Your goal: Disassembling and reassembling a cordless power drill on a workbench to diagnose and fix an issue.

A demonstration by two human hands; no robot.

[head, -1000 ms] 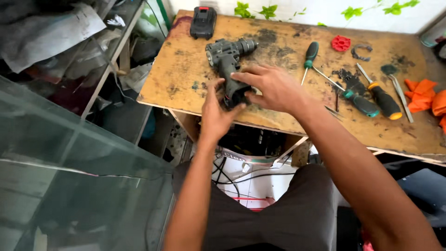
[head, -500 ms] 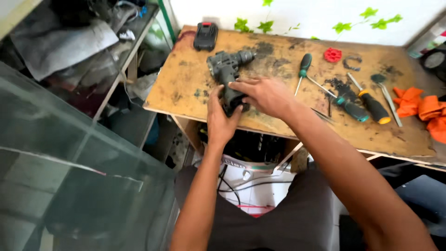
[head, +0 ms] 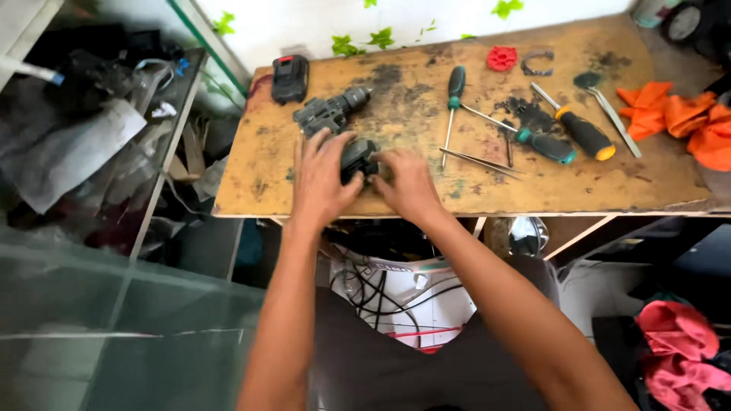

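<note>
I sat at a stained wooden desk (head: 426, 190) with both hands on a dark cordless drill body (head: 335, 122) that lay flat near the desk's front-left part, a little in from the front edge. My left hand (head: 320, 179) covered the drill's handle end (head: 358, 156) from the left, fingers curled over it in a grasp; my right hand (head: 411, 186) pressed against the same end from the right, fingers bent, though I could not tell whether it truly gripped. The drill's long axis ran from my hands away toward the back edge, and its chuck (head: 356, 96) pointed back and slightly right. A black battery pack (head: 290, 78) sat apart at the back-left corner; screwdrivers (head: 455, 87) lay well to the right.
</note>
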